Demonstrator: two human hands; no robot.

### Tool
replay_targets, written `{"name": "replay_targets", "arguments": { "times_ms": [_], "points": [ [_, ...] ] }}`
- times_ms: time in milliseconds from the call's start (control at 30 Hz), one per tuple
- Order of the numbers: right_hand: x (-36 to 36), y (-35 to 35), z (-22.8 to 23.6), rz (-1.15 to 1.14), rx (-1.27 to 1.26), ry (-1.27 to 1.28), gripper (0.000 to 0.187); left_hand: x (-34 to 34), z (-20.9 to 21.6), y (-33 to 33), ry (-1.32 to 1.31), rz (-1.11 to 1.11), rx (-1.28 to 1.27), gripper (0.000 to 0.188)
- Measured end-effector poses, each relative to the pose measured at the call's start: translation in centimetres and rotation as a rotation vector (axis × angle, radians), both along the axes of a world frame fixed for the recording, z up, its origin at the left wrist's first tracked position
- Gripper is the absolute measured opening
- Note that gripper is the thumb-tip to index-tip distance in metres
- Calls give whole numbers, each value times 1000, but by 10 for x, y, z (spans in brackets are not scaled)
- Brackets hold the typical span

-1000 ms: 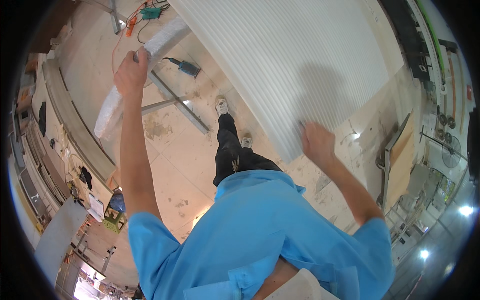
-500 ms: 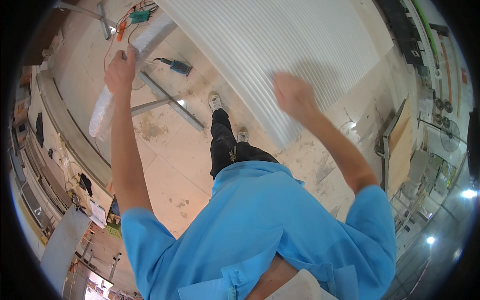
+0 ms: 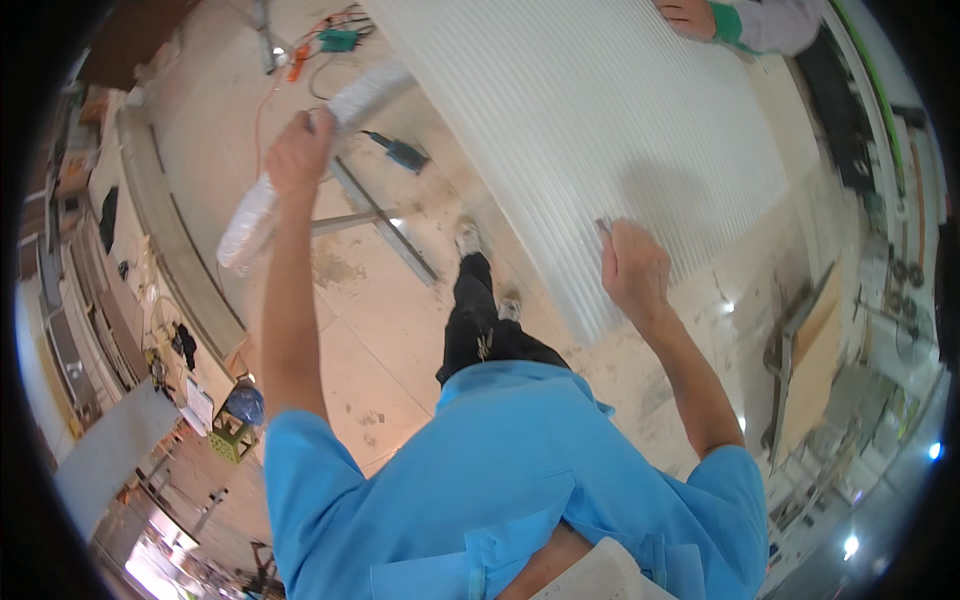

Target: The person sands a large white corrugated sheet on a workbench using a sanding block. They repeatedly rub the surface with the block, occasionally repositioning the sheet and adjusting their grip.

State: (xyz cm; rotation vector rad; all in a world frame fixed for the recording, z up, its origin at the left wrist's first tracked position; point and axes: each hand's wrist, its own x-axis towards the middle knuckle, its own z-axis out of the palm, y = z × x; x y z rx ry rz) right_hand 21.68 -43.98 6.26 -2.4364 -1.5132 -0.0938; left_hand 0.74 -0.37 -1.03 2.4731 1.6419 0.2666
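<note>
My left hand (image 3: pixel 298 152) is closed around a long roll of clear plastic wrap (image 3: pixel 245 222), which slants from lower left to upper right beside a white ribbed panel (image 3: pixel 540 110). Over the panel's near part, my right hand (image 3: pixel 637 268) is held in a fist. A small greyish thing (image 3: pixel 603 225) pokes out between its thumb and fingers, too blurred to name. At the panel's far edge, another person's hand (image 3: pixel 688 15) with a green cuff rests on the surface.
A blue corded power tool (image 3: pixel 405 154) lies on the floor beside metal support legs (image 3: pixel 395 238). Farther off are a green tool (image 3: pixel 338 40) and tangled cords. A framed board (image 3: pixel 812 350) leans at the right; a long bench (image 3: pixel 165 240) runs along the left.
My view has shifted, so the scene sits lower and further right. My right hand has moved nearer to me over the panel. The other person's hand has come into view. My left hand keeps its grip.
</note>
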Motion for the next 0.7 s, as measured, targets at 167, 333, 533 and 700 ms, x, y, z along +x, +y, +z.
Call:
{"name": "replay_targets", "arguments": {
  "times_ms": [167,333,533,700],
  "points": [
    [76,210,-26,155,116,-85,12,2,1,-7,-148,-39,92,48],
    [148,488,-24,166,27,-123,19,3,0,-8,-201,-51,139,41],
    [160,597,-16,227,156,-136,21,-2,-3,-7,-175,-33,146,41],
    [125,415,-17,178,12,-49,22,-3,-8,-2,-31,8,92,54]
  ]
}}
